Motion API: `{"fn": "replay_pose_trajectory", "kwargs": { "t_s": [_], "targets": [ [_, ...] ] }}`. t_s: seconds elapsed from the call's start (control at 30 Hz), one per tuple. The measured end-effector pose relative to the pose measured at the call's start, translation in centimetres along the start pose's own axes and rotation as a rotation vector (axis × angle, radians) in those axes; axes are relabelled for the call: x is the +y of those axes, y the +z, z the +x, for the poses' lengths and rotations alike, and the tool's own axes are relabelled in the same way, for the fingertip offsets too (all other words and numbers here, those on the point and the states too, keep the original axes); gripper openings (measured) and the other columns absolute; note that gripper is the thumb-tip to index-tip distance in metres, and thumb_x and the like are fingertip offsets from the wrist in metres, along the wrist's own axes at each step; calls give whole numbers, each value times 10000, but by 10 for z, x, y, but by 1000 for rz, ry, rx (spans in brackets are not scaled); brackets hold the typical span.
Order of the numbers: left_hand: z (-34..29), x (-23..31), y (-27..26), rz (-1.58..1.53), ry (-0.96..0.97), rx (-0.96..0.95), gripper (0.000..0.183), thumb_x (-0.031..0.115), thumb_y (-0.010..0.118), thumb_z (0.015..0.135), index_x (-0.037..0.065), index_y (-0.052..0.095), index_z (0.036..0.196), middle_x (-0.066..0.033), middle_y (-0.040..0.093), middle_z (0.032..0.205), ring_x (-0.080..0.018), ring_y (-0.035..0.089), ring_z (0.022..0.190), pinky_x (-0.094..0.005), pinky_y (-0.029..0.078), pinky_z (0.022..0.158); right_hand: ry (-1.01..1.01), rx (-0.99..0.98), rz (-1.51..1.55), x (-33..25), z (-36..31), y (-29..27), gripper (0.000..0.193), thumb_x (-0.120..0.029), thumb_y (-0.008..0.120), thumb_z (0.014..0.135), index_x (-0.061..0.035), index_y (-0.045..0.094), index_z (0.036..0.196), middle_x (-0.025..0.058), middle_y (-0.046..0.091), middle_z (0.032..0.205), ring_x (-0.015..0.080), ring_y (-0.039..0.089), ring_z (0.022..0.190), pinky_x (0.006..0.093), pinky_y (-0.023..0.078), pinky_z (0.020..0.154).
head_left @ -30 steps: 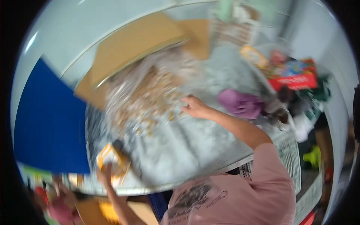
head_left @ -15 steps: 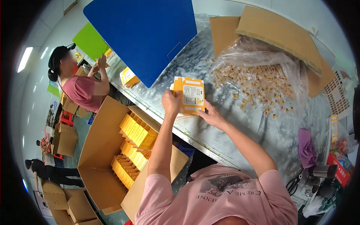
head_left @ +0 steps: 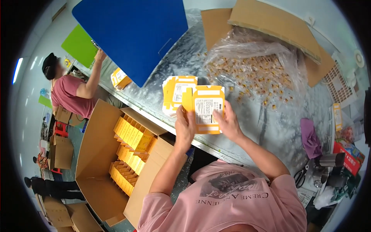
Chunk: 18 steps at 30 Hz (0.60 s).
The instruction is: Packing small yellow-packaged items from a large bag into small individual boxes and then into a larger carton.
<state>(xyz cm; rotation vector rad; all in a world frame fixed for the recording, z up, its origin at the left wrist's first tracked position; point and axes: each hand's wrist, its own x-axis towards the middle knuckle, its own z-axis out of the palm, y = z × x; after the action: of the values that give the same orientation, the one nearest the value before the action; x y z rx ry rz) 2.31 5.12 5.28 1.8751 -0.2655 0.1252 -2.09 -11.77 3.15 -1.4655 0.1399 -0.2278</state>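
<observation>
Between both hands I hold a flattened yellow-and-white carton (head_left: 209, 125), its printed white panel facing up. My left hand (head_left: 184, 127) is closed on its left flap, thumb on top. On the opposite side, my right hand (head_left: 228, 123) grips the edge with the thumb over the panel. Just behind and left of it lies a stack of similar flat cartons (head_left: 168, 92) on the table, partly covered by the held one. A large heap of small wrapped pieces (head_left: 255, 73) spills from a clear plastic bag at the back right.
At lower left a big open cardboard box (head_left: 94, 154) holds rows of yellow cartons (head_left: 133, 135). A blue board (head_left: 131, 34) rises at the back, beside another yellow carton (head_left: 119, 78). Scissors (head_left: 300, 176) and a purple cloth (head_left: 310, 137) lie right. A co-worker (head_left: 73, 91) stands left.
My hands have lifted the carton off the stack and brought it nearer and to the right. The stack now shows behind it. The co-worker's arm has reached up toward the green board.
</observation>
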Motion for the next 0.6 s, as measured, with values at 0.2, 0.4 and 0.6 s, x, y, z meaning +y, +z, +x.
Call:
{"fn": "replay_pose_trajectory", "kwargs": {
  "t_s": [0.2, 0.4, 0.6],
  "targets": [
    [-75, 4, 49, -85, -23, -180, 485, 227, 562, 1010, -5, 374, 1393, -222, 615, 1183, -303, 631, 1067, -366, 501, 887, -123, 111, -200, -1, -79, -17, 683, -126, 628, 958, 1, 243, 1507, 120, 611, 1264, 161, 597, 1111, 314, 481, 946],
    [-110, -9, 53, 29, 41, -359, 334, 202, 487, 1041, -35, 467, 1276, -207, 679, 854, -335, 687, 741, -384, 544, 683, -4, 215, -249, 20, -109, -65, 521, -198, 453, 1049, -4, 315, 1512, 151, 624, 1227, 192, 615, 1092, 312, 476, 939],
    [-109, 0, 64, -92, 55, -341, 501, 216, 427, 1063, -1, 268, 1486, -257, 600, 1238, -288, 642, 1054, -363, 506, 878, -100, 248, -210, 35, -129, -58, 405, -165, 400, 1066, 13, 441, 1427, 158, 631, 1142, 190, 605, 996, 307, 475, 895]
  ]
}}
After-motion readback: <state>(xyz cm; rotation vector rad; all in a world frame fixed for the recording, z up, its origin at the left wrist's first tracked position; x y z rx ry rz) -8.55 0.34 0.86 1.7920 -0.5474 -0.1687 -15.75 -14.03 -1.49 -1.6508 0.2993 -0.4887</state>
